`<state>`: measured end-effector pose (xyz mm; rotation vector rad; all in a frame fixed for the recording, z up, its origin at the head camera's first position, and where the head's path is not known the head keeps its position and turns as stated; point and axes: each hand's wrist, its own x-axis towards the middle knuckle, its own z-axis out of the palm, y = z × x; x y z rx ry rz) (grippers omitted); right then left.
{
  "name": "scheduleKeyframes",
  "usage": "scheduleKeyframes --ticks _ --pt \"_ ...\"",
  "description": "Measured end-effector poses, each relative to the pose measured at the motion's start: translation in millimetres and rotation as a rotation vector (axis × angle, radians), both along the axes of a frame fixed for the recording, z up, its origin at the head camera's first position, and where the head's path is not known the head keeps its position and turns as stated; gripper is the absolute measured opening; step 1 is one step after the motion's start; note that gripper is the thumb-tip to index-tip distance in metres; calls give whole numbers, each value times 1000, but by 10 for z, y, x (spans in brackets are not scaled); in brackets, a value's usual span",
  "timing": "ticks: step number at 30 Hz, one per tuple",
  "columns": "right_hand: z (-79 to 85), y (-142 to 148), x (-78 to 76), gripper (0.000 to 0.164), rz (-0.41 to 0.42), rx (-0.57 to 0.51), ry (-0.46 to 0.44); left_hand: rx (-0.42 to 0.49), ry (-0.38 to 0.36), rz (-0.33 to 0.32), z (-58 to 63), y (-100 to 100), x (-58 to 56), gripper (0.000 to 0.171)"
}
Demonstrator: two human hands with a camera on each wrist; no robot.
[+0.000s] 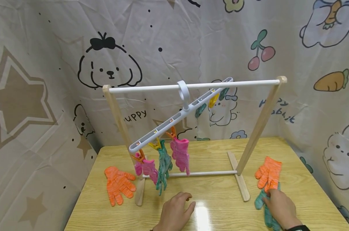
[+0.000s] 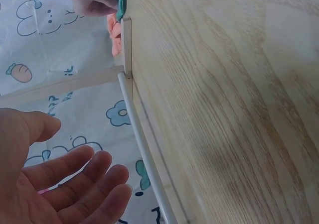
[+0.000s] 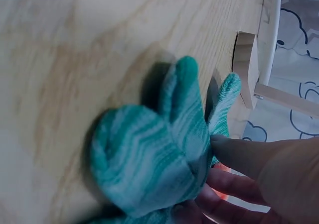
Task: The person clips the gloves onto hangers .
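Note:
My right hand [image 1: 282, 208] pinches a green knitted glove [image 3: 144, 154] at the right of the table, thumb on one side and fingers on the other. An orange glove [image 1: 269, 171] lies just beyond, its fingers meeting the green one. Near the front middle, my left hand [image 1: 174, 211] hovers with relaxed, parted fingers and holds nothing. A grey clip hanger [image 1: 160, 130] hangs slanted from the rack's white bar [image 1: 145, 88]. Clipped to its near half are a pink glove [image 1: 180, 154], a green glove [image 1: 164, 163] and another pink glove [image 1: 148, 168].
Another orange glove [image 1: 119, 186] lies on the table's left, beside a wooden foot [image 1: 140, 192] of the rack. Green and yellow clips [image 1: 213, 100] hang without gloves on the hanger's far half. A printed curtain [image 1: 168, 38] stands behind the wooden table [image 1: 215, 192].

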<state>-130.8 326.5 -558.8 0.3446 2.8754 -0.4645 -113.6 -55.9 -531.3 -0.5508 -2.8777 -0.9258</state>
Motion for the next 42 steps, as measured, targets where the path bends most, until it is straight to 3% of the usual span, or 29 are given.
scheduleKeyframes --ticks 8,20,32,42 --pt "-53 36 -33 22 -10 3 48 -6 24 6 -18 38 -5 22" --pt "-68 24 -41 9 -1 -11 56 15 -42 -25 5 82 -40 25" --pt "-63 35 -1 7 0 4 59 15 -73 -25 -20 98 -38 24" --pt "-68 1 41 7 11 -1 56 11 -47 -32 -30 110 -21 24"
